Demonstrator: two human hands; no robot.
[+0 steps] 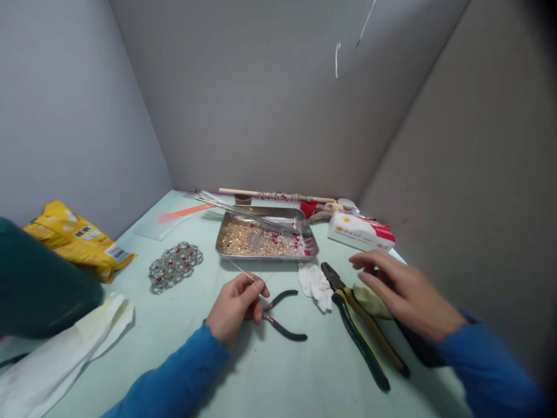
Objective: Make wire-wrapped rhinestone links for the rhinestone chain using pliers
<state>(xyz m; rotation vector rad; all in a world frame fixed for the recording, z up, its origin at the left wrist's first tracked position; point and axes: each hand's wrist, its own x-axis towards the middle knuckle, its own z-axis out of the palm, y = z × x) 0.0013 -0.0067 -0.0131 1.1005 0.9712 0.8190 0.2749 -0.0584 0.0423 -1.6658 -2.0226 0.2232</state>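
Where the left hand [235, 305] pinches it between thumb and fingertips, the thin silver wire [239, 270] runs up-left toward the steel tray of gold and red beads [226, 247]; it looks light, springy and easily kinked, best gripped close to its end. Beside that hand lie small black-handled pliers [282, 322]. Further right, the right hand [402, 290] hovers spread over the large yellow-and-green pliers [361, 325].

A pale green table [183, 325] holds a metal tray [311, 253] near the back, with a beaded mat [175, 266] and a yellow bag [80, 239] to its left. In front of the tray lie small black pliers [282, 325], a crumpled tissue [316, 284] and big pliers [359, 325] with yellow and green handles. A white tissue pack [360, 230] sits at the right, and white paper [65, 354] lies at the left front.
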